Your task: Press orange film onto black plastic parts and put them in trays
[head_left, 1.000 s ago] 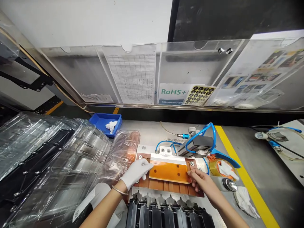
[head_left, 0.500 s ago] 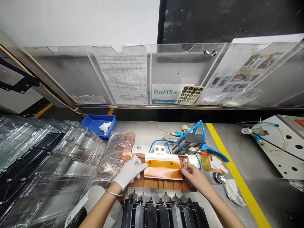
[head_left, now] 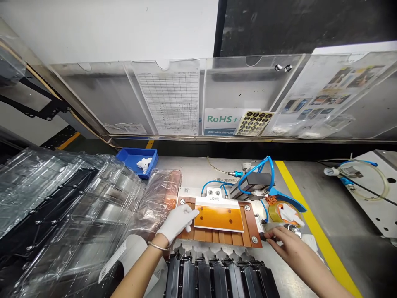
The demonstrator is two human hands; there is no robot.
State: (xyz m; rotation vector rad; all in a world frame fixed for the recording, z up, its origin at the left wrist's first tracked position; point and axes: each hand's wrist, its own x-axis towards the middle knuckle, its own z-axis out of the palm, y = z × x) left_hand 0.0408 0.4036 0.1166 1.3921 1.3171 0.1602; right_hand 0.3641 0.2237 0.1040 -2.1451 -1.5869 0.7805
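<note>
An orange plate (head_left: 218, 218) lies on a brown fixture (head_left: 252, 227), under a white labelled bar (head_left: 215, 200). My left hand (head_left: 178, 221), in a white glove, rests on the fixture's left end with its fingers loosely stretched and the fingertips against the plate's left edge. My right hand (head_left: 281, 241) is bare and lies off the fixture's front right corner. Its fingers are pinched on a small dark thing I cannot make out, close to a round silver button (head_left: 294, 229).
A row of black parts (head_left: 217, 277) lies along the near edge. Stacked clear plastic trays (head_left: 62, 207) fill the left. A blue bin (head_left: 136, 159), a pneumatic cylinder with blue hoses (head_left: 252, 182), a tape roll (head_left: 277, 212), a yellow line (head_left: 297, 194) and a grey machine block (head_left: 380, 198) stand around.
My right hand has left the plate's right edge and moved right to the fixture's corner, fingers pinched. The plate now lies flat on the fixture. My left hand stays at its left edge.
</note>
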